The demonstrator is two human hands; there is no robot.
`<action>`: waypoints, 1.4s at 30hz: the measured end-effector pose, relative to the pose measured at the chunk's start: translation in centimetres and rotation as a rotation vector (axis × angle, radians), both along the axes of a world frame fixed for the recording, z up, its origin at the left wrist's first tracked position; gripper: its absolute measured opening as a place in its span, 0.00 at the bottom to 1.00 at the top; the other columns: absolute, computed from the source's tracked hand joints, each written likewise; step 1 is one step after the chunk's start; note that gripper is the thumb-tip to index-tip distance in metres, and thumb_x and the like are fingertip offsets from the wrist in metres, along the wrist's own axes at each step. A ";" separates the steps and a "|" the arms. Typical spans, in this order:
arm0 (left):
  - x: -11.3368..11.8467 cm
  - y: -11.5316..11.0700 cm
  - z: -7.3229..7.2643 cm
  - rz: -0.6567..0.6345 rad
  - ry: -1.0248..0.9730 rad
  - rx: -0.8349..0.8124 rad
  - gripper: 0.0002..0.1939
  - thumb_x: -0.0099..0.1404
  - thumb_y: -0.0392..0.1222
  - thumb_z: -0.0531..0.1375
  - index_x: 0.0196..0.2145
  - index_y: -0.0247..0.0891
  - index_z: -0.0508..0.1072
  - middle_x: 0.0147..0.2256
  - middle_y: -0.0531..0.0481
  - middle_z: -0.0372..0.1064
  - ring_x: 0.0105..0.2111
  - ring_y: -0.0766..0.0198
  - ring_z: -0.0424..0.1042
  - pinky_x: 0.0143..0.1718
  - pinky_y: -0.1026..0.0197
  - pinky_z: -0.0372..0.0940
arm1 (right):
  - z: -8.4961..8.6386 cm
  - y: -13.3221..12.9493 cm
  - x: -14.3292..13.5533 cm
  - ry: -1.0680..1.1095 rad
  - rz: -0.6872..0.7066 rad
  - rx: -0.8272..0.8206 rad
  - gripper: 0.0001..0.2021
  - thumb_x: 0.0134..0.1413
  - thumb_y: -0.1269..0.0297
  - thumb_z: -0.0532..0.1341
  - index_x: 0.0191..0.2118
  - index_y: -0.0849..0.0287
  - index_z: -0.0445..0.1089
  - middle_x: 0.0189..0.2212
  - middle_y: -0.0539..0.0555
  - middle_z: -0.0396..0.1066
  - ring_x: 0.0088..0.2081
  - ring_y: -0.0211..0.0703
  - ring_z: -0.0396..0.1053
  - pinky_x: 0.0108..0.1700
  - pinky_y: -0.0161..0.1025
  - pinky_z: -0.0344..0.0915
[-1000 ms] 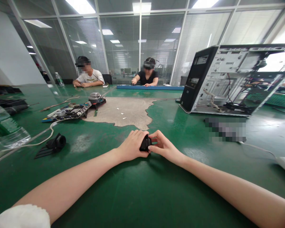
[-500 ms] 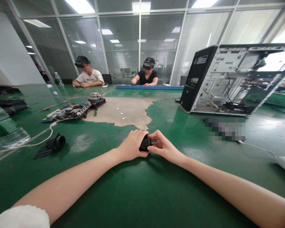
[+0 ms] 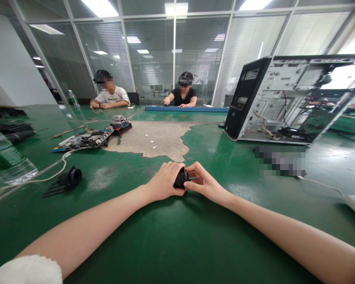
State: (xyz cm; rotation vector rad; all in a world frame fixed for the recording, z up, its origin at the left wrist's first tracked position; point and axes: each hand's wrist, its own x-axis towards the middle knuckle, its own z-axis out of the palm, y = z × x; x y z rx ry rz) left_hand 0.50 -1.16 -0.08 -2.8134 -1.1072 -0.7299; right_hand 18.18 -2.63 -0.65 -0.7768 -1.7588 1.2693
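A small black plastic part (image 3: 180,179) sits between my two hands, just above or on the green table (image 3: 177,236); its exact kind is hard to make out. My left hand (image 3: 167,180) wraps around it from the left, back of the hand facing up. From the right, the fingertips and thumb of my right hand (image 3: 202,181) pinch its right edge. The fingers cover much of the part. Off to the left lies another black plastic piece (image 3: 72,177) with a round opening and a slatted flat end.
A circuit board (image 3: 85,139) with a cooler (image 3: 120,122) lies to the left, near a water bottle (image 3: 8,161) and a pale cable (image 3: 63,162). An opened computer case (image 3: 248,98) stands at right. Two people sit across the table behind a blue bar (image 3: 186,109).
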 end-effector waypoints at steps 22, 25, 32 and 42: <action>0.0 0.0 -0.2 -0.006 -0.025 0.013 0.27 0.50 0.45 0.60 0.46 0.36 0.56 0.40 0.45 0.63 0.39 0.54 0.61 0.39 0.55 0.55 | 0.0 0.1 -0.2 0.029 -0.036 -0.003 0.10 0.48 0.62 0.60 0.35 0.56 0.59 0.34 0.49 0.61 0.36 0.37 0.64 0.36 0.37 0.64; 0.0 -0.1 -0.2 -0.004 -0.017 0.015 0.26 0.50 0.46 0.60 0.46 0.36 0.57 0.41 0.45 0.63 0.39 0.55 0.61 0.39 0.55 0.55 | 0.1 0.2 -0.3 0.003 -0.056 -0.015 0.11 0.48 0.61 0.60 0.37 0.56 0.59 0.35 0.50 0.61 0.36 0.38 0.65 0.37 0.38 0.65; 0.0 0.0 -0.1 -0.006 -0.013 0.010 0.27 0.49 0.45 0.60 0.46 0.36 0.57 0.41 0.45 0.63 0.39 0.54 0.61 0.39 0.55 0.55 | 0.0 0.0 0.0 0.007 0.010 -0.019 0.13 0.47 0.63 0.62 0.37 0.56 0.58 0.36 0.50 0.61 0.39 0.40 0.64 0.36 0.37 0.65; 0.0 0.0 -0.2 -0.002 -0.030 0.004 0.26 0.50 0.45 0.60 0.45 0.37 0.58 0.41 0.45 0.63 0.39 0.54 0.61 0.39 0.55 0.55 | 0.2 0.1 -0.2 -0.025 -0.064 -0.021 0.12 0.48 0.61 0.60 0.38 0.56 0.59 0.37 0.50 0.61 0.38 0.39 0.65 0.37 0.38 0.65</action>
